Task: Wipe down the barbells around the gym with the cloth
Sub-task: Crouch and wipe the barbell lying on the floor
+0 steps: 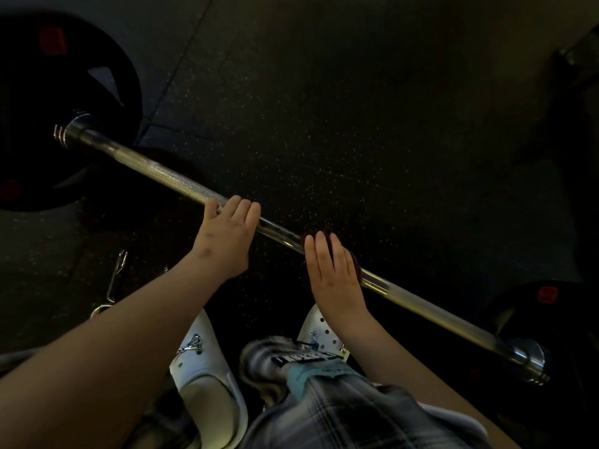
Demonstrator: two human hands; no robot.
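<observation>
Curled fingers of the left hand wrap over the shaft of the barbell from above and hold it. The right hand lies flat, its fingers straight and close together, pressing a dark red cloth onto the bar just right of the left hand. Only small folds of the cloth show past the fingertips and along the hand's outer edge.

The barbell lies low over the floor, its long axis running diagonally from upper left to lower right across the view. Its steel shaft is round and shiny, with a fine knurled band left of the left hand and smooth polished stretches elsewhere, one between the hands. A thicker ringed sleeve caps each end. A round black weight plate with red labels and a cut-out grip sits on the left end, and a second black plate with a red label sits on the right end.

The floor is dark rubber matting flecked with pale specks, with seams between tiles. A wire spring collar lies on it at left. White perforated clogs stand below the bar.
</observation>
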